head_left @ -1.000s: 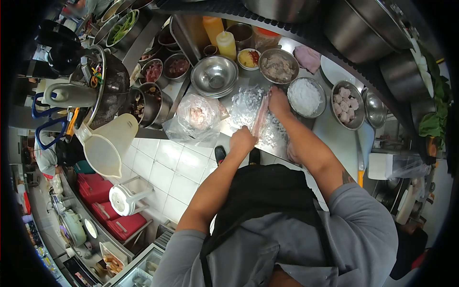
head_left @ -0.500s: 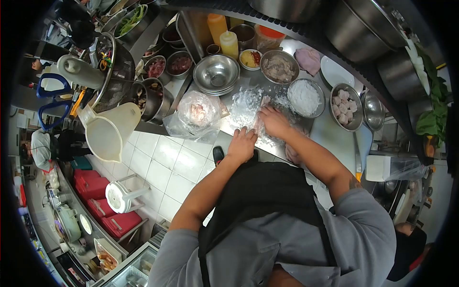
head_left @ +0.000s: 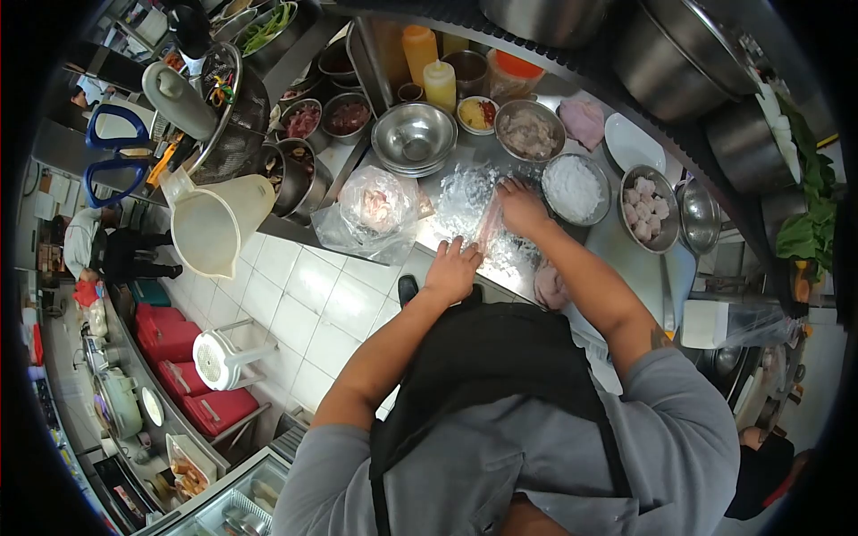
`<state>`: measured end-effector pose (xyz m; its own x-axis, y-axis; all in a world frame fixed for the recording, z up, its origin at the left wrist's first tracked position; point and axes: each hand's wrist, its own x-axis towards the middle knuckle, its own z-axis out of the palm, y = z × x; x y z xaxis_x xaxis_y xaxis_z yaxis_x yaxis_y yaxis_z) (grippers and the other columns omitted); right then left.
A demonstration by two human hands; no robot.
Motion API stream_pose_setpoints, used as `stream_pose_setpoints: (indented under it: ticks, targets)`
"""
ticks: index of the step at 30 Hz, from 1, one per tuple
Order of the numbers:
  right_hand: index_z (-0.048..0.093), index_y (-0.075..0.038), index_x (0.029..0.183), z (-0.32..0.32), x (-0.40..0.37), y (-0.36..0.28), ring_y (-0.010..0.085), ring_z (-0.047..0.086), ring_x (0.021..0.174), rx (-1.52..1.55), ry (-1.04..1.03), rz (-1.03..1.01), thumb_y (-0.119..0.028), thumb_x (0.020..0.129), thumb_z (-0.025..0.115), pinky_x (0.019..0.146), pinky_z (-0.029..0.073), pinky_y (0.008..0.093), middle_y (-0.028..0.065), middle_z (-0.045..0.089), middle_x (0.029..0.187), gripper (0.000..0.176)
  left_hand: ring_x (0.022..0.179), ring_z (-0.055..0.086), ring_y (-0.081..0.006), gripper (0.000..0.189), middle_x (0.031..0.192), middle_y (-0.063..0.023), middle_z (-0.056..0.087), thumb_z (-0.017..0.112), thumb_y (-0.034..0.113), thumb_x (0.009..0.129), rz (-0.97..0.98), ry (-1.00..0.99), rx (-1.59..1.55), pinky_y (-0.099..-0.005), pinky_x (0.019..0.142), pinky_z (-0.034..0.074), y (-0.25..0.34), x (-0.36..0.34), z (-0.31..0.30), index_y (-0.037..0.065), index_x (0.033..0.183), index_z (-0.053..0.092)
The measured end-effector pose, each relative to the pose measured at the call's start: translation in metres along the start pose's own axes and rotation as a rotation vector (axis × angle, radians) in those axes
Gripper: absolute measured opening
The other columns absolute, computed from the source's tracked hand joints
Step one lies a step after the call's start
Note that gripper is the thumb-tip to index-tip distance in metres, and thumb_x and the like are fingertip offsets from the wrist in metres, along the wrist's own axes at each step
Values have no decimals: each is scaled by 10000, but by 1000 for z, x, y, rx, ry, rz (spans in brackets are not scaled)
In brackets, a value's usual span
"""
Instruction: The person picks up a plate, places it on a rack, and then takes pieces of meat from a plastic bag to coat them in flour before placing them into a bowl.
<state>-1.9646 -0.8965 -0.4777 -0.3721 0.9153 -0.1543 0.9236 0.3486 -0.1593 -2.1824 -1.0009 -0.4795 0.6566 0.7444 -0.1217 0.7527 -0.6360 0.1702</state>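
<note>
My left hand [head_left: 453, 268] lies flat and palm down, fingers spread, on the near end of a pale pink strip of meat [head_left: 490, 228]. My right hand [head_left: 523, 207] lies flat on the far end, fingers a little apart. Neither hand pinches anything. With one hand at each end, the strip is stretched out straight on the steel table [head_left: 617, 246].

The strip lies in a patch of white flour [head_left: 463, 195] scattered on the table, I suppose so it won't stick. Just beside my right hand is the bowl of flour [head_left: 572, 188], close enough to dip into. Beyond it sit a bowl of minced filling [head_left: 529, 132] and a small dish [head_left: 476, 112] of yellow and red bits. Farther right, a bowl of pale lumps [head_left: 645, 207] stands clear of the floured patch.

Near my left hand, a clear plastic bag [head_left: 375, 210] with something pink inside sits at the table's edge. A stack of empty steel bowls [head_left: 414, 138] is behind it, with two squeeze bottles [head_left: 431, 67] against the back.
</note>
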Motion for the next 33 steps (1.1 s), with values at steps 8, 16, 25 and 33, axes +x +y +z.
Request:
stream_pose_setpoints:
  ticks: [8, 16, 25, 33]
  targets:
    - [496, 16, 1371, 12, 4, 5, 343, 383, 1410, -26, 33, 52, -122, 856, 536, 1133, 351, 503, 176, 464, 1471, 535, 1350, 405, -360, 421, 1385, -88, 553, 522, 131, 881, 15, -42, -3, -529, 1105, 307, -1, -3, -4, 83, 1290, 611]
    - [558, -1, 1306, -5, -40, -14, 334, 422, 1364, -92, -13, -35, -107, 800, 578, 1103, 381, 499, 153, 516, 1400, 518, 1349, 403, -348, 412, 1375, -86, 555, 525, 152, 891, 28, -8, -12, -528, 1106, 305, -5, -8, 0, 73, 1287, 608]
    - [590, -8, 1269, -11, -70, -25, 325, 450, 1327, 6, -106, -141, -97, 777, 600, 1096, 374, 497, 129, 574, 1299, 500, 1341, 415, -345, 412, 1335, -82, 584, 558, 152, 870, 36, -56, -14, -525, 1098, 315, 0, -4, -8, 71, 1270, 618]
    - [629, -18, 1149, 7, -73, -28, 316, 468, 1325, -5, 30, -253, -108, 779, 592, 1089, 372, 496, 138, 602, 1231, 383, 1333, 427, -343, 424, 1343, -80, 585, 562, 153, 858, 29, 66, -24, -524, 1088, 325, 2, -1, -1, 71, 1269, 622]
